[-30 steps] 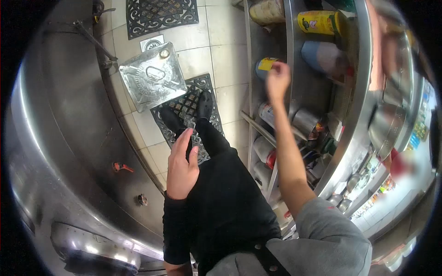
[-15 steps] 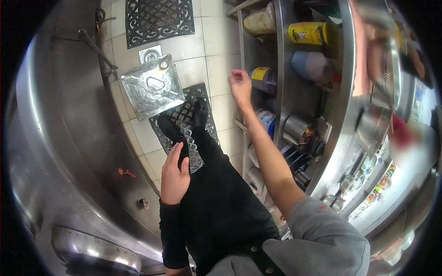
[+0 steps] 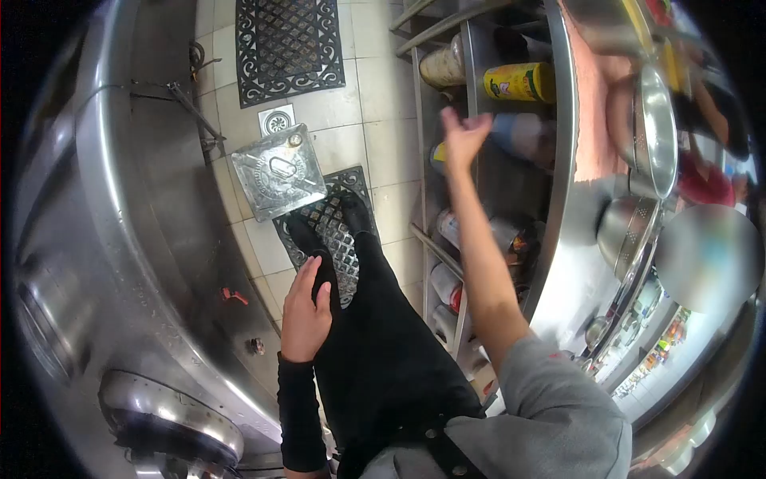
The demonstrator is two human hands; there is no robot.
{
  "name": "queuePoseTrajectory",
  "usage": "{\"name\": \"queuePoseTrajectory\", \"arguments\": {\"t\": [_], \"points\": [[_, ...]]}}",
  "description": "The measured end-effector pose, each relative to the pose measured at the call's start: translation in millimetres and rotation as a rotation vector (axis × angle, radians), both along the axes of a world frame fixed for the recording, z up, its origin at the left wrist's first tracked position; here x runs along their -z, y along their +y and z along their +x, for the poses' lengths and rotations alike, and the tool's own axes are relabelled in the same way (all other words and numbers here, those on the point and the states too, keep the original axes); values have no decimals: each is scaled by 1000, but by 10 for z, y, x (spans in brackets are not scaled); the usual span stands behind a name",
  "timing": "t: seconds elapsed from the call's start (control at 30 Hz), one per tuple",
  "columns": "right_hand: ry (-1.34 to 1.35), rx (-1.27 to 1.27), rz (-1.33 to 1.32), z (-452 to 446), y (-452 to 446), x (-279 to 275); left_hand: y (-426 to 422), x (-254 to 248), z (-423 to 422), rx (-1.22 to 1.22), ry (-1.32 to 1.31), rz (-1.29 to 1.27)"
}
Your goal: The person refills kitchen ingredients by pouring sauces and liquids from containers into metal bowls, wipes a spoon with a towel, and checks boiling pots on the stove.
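Observation:
My left hand (image 3: 307, 319) hangs in front of my dark trousers, fingers stretched out and nothing in it. Over at the open shelves, my right hand (image 3: 464, 144) reaches out with thumb and fingers apart, a little blurred by motion. It overlaps a bluish plastic container (image 3: 511, 137) in view; whether it touches that container I cannot tell. A yellow tub (image 3: 520, 81) lies in view just beyond the hand. Partly hidden behind my right wrist is a container with a yellow label (image 3: 438, 158). On the floor ahead of my feet stands a square metal tin (image 3: 259, 180) with a handle on top.
Black rubber mats (image 3: 335, 72) lie on the tiled floor, with a drain (image 3: 277, 120) between them. A steel counter (image 3: 171, 255) runs along the left. Colanders (image 3: 626, 227) and a metal bowl (image 3: 658, 132) sit above the shelves on the right. Other people are at the far right.
My right hand has moved right and forward, in front of the shelf containers, and its fingers have spread. My left hand stays much the same. The whole view has shifted slightly.

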State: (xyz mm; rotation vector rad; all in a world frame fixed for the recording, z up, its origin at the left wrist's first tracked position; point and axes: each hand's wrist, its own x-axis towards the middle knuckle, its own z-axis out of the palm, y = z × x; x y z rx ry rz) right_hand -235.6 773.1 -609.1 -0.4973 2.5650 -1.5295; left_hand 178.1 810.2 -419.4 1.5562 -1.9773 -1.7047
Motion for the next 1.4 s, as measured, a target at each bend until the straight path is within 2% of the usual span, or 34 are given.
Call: {"name": "queuePoseTrajectory", "arguments": {"t": [0.1, 0.2, 0.27, 0.33, 0.43, 0.5, 0.57, 0.63, 0.7, 0.77, 0.8, 0.83, 0.87, 0.9, 0.97, 1.0, 1.03, 1.07, 1.1, 1.17, 1.27, 1.33, 1.4], "points": [[-59, 346, -153, -878, -405, -217, 107, -82, 82, -35, -66, 36], [-58, 179, -430, -1503, -516, -92, 352, 22, 155, -88, -92, 114], [-51, 169, -549, -1648, -624, -31, 519, 120, 118, -123, -80, 155], [-34, 233, -442, -1738, -672, 72, 647, 156, 43, -161, -88, 204], [73, 251, -101, -1558, -611, 65, 772, 98, -144, -167, -52, 201], [101, 75, -300, -1084, -624, -77, 750, -47, -291, -168, -12, 193], [285, -244, -224, -557, -485, -372, 693, -256, -434, -170, 3, 154], [114, -224, -454, 67, -403, -563, 629, -479, -528, -193, 46, 83], [98, -242, -146, 511, -190, -789, 632, -706, -541, -235, 37, -23], [-120, -407, -137, 927, 25, -1070, 628, -965, -515, -290, 23, -64], [-128, -394, -179, 1089, 141, -1045, 680, -1031, -514, -339, 50, -119], [-266, -417, -88, 1223, 270, -1171, 743, -1070, -506, -398, 68, -179], [17, -441, 6, 1261, 401, -1094, 772, -1116, -462, -393, 59, -207], [-108, -513, 58, 1388, 482, -1346, 841, -1153, -433, -393, 45, -231], [69, -597, 130, 1195, 748, -940, 971, -1083, -456, -469, 68, -262], [116, -648, 156, 1281, 770, -1096, 996, -1138, -437, -462, 23, -298], [75, -737, 246, 1413, 812, -1406, 994, -1221, -407, -432, -6, -329], [53, -903, -44, 1420, 819, -1242, 935, -1326, -323, -455, -43, -304], [14, -1006, -20, 1407, 803, -1256, 885, -1450, -292, -458, -63, -282], [-79, -1216, -81, 1668, 796, -1655, 867, -1629, -236, -527, -71, -264], [-409, -1458, -146, 1919, 817, -1979, 881, -1800, -258, -647, -177, -381], [-556, -1536, -81, 2123, 815, -2072, 895, -1806, -375, -753, -291, -514], [-680, -1562, 46, 2291, 787, -2102, 891, -1772, -393, -810, -294, -544]]}}
